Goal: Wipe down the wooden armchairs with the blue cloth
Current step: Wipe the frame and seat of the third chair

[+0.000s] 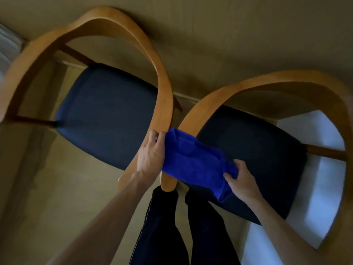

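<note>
1. a blue cloth (196,163) hangs stretched between two hands just below frame centre, spanning the gap where two wooden armchairs nearly meet.
2. the left hand (151,152), at 9 o'clock of the cloth, grips the cloth's upper-left end, fingers curled over it and over the near armrest of the left armchair (107,22).
3. the right hand (241,178), at 4 o'clock of the cloth, pinches the lower-right end, thumb and fingers closed on a bunched fold.
4. the cloth drapes across the near armrest of the right armchair (267,83), its lower edge hanging over that chair's dark seat (257,150).
5. the left armchair fills the frame from 9 to 12 o'clock, its curved pale-wood rail looping round a dark blue seat cushion (107,111).
6. the right armchair sits from 1 to 4 o'clock, with the same curved rail.
7. the person's dark trouser legs (181,226) stand at 6 o'clock, between the two chairs' front ends.
8. a tan floor (47,197) surrounds the chairs; a bright patch of light (321,178) falls at 4 o'clock beside the right chair.
</note>
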A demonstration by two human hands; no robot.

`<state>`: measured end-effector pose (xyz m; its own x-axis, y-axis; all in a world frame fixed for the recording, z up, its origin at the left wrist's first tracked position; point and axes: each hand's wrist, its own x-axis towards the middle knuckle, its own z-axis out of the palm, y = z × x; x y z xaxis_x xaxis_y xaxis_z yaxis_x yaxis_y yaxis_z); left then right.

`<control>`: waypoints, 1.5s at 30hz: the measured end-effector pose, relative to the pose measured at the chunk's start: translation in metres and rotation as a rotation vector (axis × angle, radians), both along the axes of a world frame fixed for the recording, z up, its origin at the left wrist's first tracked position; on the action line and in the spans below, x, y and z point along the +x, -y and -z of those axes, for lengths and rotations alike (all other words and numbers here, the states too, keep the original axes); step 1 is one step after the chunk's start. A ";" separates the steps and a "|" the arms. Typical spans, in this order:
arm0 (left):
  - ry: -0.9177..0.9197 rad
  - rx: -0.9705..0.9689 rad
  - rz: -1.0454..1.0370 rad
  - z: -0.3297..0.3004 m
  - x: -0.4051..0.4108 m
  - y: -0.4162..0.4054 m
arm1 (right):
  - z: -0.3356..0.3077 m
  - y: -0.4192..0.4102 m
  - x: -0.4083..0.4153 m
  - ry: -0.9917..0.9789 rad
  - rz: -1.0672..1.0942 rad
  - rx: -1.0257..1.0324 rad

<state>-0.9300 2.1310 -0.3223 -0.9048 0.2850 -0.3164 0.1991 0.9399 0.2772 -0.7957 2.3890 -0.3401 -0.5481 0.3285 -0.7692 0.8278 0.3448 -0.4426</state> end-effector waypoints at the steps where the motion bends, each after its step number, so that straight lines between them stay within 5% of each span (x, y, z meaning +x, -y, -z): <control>1: -0.037 -0.002 0.016 0.004 0.001 0.001 | 0.001 0.007 -0.007 -0.080 -0.076 0.018; 6: -0.169 -0.013 -0.014 0.019 0.019 0.007 | -0.005 0.051 -0.047 -0.612 -0.369 -0.050; 9: -0.210 -0.008 -0.042 0.021 0.023 0.009 | -0.002 0.073 -0.067 -0.763 -0.634 0.134; 22: -0.008 0.416 -0.273 0.013 0.045 0.031 | 0.017 0.075 -0.088 -0.760 -1.230 0.305; 25: 0.324 0.626 -0.559 0.009 0.059 0.039 | 0.019 0.074 -0.098 -0.726 -1.398 0.292; 28: 0.771 0.948 -0.939 0.006 0.058 0.045 | 0.017 0.080 -0.102 -0.698 -1.447 0.292; 33: 0.593 1.098 -0.907 0.005 0.052 0.052 | 0.015 0.085 -0.100 -0.695 -1.384 0.302; 38: 0.661 1.295 -1.013 -0.001 0.059 0.064 | 0.004 0.093 -0.085 -0.832 -1.147 0.214; 45: 0.628 0.891 -1.322 0.032 0.074 0.062 | 0.011 0.101 -0.069 -0.816 -1.253 0.181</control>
<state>-0.8558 2.0686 -0.3545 -0.4608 -0.2257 -0.8583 -0.8627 -0.1130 0.4929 -0.8647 2.2878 -0.3507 -0.7831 -0.6092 -0.1247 -0.4815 0.7210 -0.4983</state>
